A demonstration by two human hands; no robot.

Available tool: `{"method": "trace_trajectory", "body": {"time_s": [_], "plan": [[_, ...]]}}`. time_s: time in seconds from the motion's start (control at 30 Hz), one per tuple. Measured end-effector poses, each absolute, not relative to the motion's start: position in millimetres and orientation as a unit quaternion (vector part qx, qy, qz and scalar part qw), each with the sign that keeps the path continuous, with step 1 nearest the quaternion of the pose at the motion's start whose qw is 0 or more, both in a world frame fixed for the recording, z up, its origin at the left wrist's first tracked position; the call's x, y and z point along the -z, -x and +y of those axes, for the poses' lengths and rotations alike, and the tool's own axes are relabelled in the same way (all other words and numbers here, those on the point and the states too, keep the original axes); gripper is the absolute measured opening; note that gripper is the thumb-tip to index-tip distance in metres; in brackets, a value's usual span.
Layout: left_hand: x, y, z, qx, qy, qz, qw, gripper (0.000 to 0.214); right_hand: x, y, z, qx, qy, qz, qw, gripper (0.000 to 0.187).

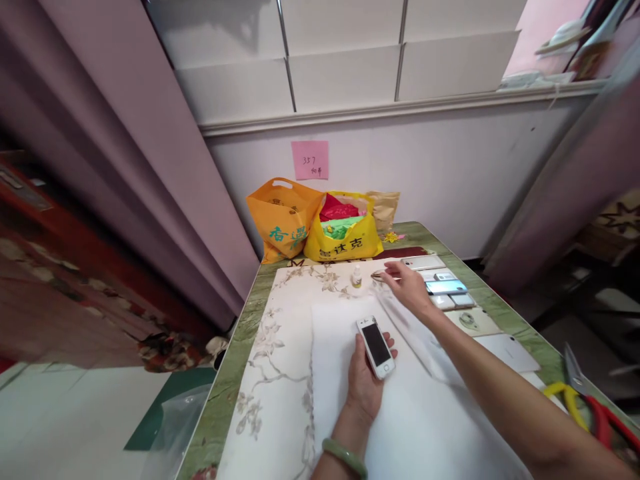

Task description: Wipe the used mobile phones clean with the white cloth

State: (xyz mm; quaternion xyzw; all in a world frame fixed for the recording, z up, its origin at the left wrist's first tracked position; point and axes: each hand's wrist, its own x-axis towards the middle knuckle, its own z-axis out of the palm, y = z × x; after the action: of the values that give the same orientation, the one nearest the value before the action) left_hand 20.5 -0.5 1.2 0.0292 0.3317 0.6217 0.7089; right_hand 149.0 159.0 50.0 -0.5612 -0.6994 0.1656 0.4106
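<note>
A white smartphone [376, 348] with a dark screen lies tilted in my left hand [366, 380], whose fingers wrap around it from below. My right hand [409, 288] reaches across the table, fingertips closed at a small dark item [378, 275] too small to name. Just left of those fingertips, a small white-capped bottle [357, 277] stands upright. Under my right forearm lies a thin, see-through sheet [407, 333]. Beneath the phone, a plain white sheet [333, 347] covers part of the flower-patterned mat [260, 373].
Several phones, such as a blue-screened phone [447, 287] and a white phone [507, 352], line the right side. Scissors [575, 387] with red and yellow handles lie near the right edge. An orange bag [283, 223] and a yellow bag [345, 243] stand at the back.
</note>
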Motion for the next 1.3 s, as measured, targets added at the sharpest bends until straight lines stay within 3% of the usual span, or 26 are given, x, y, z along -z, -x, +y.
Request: {"method": "trace_trajectory", "body": {"time_s": [0.27, 0.47, 0.6, 0.7, 0.87, 0.97, 1.13, 1.23, 1.3], "plan": [[-7.4, -21.2, -1.3, -0.618, -0.061, 0.341, 0.706, 0.050, -43.2, -215.9, 96.0, -0.160, 0.661, -0.711, 0.179, 0.031], [-10.0, -21.9, -2.7, -0.618, -0.058, 0.349, 0.702, 0.051, -25.9, -198.6, 81.2, -0.095, 0.710, -0.686, 0.131, 0.055], [-11.0, -21.1, -4.0, -0.619, -0.058, 0.336, 0.707, 0.051, -29.6, -193.3, 78.4, -0.097, 0.719, -0.681, 0.096, 0.040], [-9.9, -20.1, -4.4, -0.620, -0.058, 0.326, 0.711, 0.052, -31.3, -190.7, 73.9, -0.085, 0.708, -0.687, 0.138, 0.027], [-7.2, -20.4, -4.2, -0.623, -0.066, 0.333, 0.704, 0.054, -35.3, -178.8, 58.8, -0.004, 0.672, -0.669, 0.318, 0.020], [-6.0, -22.6, -3.3, -0.634, -0.066, 0.323, 0.700, 0.051, -38.3, -168.3, 47.2, -0.106, 0.567, -0.713, 0.398, 0.019], [-4.9, -24.6, -1.2, -0.615, -0.071, 0.284, 0.732, 0.056, -32.4, -163.0, 35.9, -0.422, 0.383, -0.724, 0.388, 0.029], [-5.9, -24.5, -0.6, -0.605, -0.059, 0.286, 0.741, 0.057, -27.8, -166.5, 36.6, -0.393, 0.421, -0.679, 0.455, 0.025], [-7.2, -24.5, -0.5, -0.609, -0.047, 0.289, 0.737, 0.054, -25.9, -168.0, 37.6, -0.344, 0.426, -0.705, 0.450, 0.019]]}}
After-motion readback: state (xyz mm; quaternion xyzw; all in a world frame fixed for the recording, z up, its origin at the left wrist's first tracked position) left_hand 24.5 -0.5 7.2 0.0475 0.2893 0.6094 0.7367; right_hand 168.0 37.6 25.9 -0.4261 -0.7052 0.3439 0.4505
